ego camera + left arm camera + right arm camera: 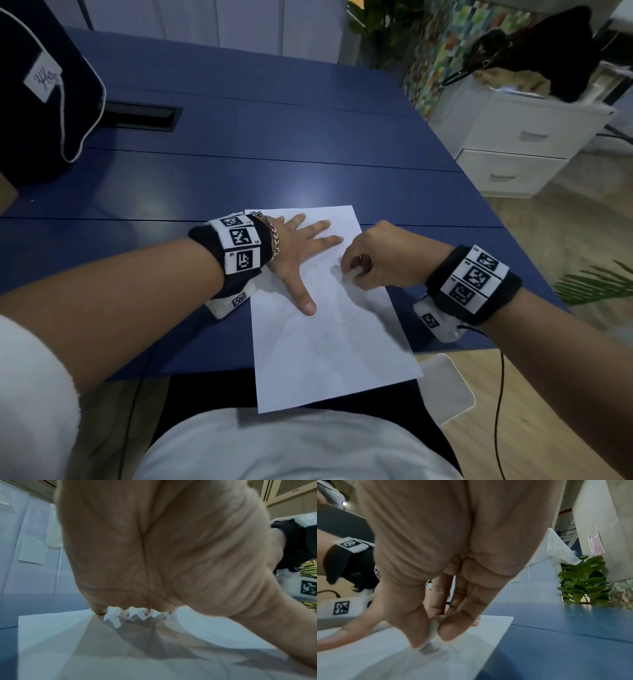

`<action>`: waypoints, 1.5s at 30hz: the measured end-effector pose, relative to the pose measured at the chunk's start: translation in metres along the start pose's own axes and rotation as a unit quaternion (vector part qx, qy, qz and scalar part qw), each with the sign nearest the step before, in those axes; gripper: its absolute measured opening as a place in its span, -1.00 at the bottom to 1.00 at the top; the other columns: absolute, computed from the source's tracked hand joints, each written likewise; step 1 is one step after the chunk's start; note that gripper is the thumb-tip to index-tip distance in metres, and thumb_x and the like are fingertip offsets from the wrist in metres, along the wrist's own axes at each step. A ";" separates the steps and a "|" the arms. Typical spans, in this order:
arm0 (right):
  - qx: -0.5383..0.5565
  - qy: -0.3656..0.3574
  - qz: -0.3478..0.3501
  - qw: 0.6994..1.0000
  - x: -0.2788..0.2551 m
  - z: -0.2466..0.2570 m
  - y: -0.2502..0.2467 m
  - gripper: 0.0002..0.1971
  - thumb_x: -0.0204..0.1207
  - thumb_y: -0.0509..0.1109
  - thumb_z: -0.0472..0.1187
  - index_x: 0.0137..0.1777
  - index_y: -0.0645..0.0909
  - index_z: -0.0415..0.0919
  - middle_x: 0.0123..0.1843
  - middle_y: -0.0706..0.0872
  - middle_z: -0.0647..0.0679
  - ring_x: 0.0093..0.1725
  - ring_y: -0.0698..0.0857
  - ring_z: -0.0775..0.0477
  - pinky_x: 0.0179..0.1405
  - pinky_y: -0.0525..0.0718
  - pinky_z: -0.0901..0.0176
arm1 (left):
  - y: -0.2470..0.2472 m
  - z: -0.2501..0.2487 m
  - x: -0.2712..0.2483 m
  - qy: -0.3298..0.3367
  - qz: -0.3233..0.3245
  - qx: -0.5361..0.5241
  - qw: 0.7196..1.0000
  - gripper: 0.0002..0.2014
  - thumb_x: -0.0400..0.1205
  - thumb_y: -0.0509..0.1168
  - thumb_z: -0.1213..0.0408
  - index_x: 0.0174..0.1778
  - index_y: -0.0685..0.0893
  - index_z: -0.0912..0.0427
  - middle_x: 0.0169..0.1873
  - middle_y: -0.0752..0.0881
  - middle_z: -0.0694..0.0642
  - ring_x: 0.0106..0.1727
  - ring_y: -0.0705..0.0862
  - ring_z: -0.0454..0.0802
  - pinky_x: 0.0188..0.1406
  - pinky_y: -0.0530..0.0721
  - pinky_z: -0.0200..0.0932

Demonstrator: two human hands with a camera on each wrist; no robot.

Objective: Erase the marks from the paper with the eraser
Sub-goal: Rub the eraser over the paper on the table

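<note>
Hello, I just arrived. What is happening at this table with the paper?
A person is erasing marks from a white sheet of paper on a blue table. The left hand lies flat on the sheet with spread fingers, holding it in place. The right hand pinches a small white eraser between thumb and fingers and presses its tip on the paper near the middle. Only faint marks show on the sheet, so the work seems to be under way.

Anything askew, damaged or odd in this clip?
One thing: the paper overhangs the near edge of the blue table, unsupported there. Otherwise the left hand presses it flat while the right hand pinches the eraser.
</note>
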State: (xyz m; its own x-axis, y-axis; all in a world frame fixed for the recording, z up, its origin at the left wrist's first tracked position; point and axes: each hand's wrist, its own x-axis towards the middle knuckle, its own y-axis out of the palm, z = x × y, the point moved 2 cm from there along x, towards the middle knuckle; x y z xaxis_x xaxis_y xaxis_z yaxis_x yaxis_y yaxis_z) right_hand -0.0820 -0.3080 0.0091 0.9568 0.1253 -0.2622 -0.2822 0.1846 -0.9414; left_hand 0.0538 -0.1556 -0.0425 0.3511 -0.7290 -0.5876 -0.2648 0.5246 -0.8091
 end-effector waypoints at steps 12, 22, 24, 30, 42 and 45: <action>-0.029 -0.023 -0.018 0.999 -0.001 0.011 0.013 -0.92 0.40 0.38 -0.19 -0.27 0.69 -0.08 -0.33 0.72 -0.06 -0.37 0.58 -0.13 -0.34 0.62 0.05 | 0.004 -0.005 -0.005 -0.019 0.000 -0.010 1.000 0.57 0.03 0.41 -0.79 0.72 -0.53 -0.46 0.80 -0.53 -0.18 0.85 -0.41 0.35 0.77 -0.10 0.61; -0.036 -0.024 -0.024 0.999 -0.003 0.021 0.019 -0.77 0.42 0.36 -0.22 -0.43 0.46 -0.04 -0.44 0.56 -0.06 -0.47 0.31 -0.02 -0.44 0.39 0.15 | 0.006 -0.016 -0.016 -0.051 0.002 -0.036 0.998 0.57 0.03 0.36 -0.83 0.74 -0.53 -0.43 0.81 -0.52 -0.13 0.85 -0.40 0.40 0.76 -0.02 0.63; -0.027 -0.012 -0.039 0.999 -0.003 0.011 0.012 -0.73 0.41 0.32 -0.24 -0.47 0.41 0.03 -0.46 0.54 -0.03 -0.46 0.33 -0.04 -0.44 0.45 0.06 | 0.008 -0.018 -0.019 -0.060 0.006 -0.034 0.998 0.55 0.09 0.38 -0.81 0.75 -0.53 -0.40 0.82 -0.51 -0.10 0.85 -0.39 0.41 0.76 0.01 0.62; -0.005 0.042 -0.078 0.996 0.002 -0.012 0.006 -0.68 0.43 0.30 -0.24 -0.45 0.46 0.19 -0.41 0.68 0.09 -0.44 0.54 0.03 -0.40 0.58 0.14 | 0.000 -0.015 -0.034 -0.067 -0.028 0.001 0.997 0.42 0.22 0.37 -0.77 0.84 -0.30 -0.38 0.89 -0.12 0.05 0.85 -0.01 0.38 0.79 0.09 0.49; 0.001 -0.020 -0.067 0.998 0.017 0.029 0.016 -0.93 0.47 0.46 -0.20 -0.23 0.74 -0.11 -0.42 0.67 0.05 -0.46 0.51 0.07 -0.39 0.52 0.24 | 0.012 -0.004 -0.028 -0.060 0.001 -0.030 0.998 0.48 0.15 0.39 -0.79 0.73 -0.51 -0.47 0.80 -0.55 -0.11 0.84 -0.43 0.39 0.78 -0.13 0.61; -0.021 -0.020 -0.038 0.999 0.017 0.029 0.011 -0.82 0.46 0.45 -0.21 -0.35 0.63 0.00 -0.44 0.62 0.07 -0.48 0.46 0.09 -0.44 0.40 0.31 | 0.012 -0.004 -0.028 -0.063 0.005 -0.030 0.998 0.48 0.15 0.39 -0.79 0.70 -0.54 -0.49 0.79 -0.57 -0.12 0.84 -0.44 0.40 0.77 -0.10 0.63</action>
State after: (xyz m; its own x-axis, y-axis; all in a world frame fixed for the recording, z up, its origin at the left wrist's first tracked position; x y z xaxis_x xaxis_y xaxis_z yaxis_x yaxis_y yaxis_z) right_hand -0.0706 -0.2759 0.0007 0.9716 0.1506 -0.1825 -0.2055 0.1542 -0.9664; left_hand 0.0372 -0.1311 -0.0360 0.4581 -0.6603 -0.5951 -0.3200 0.5021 -0.8034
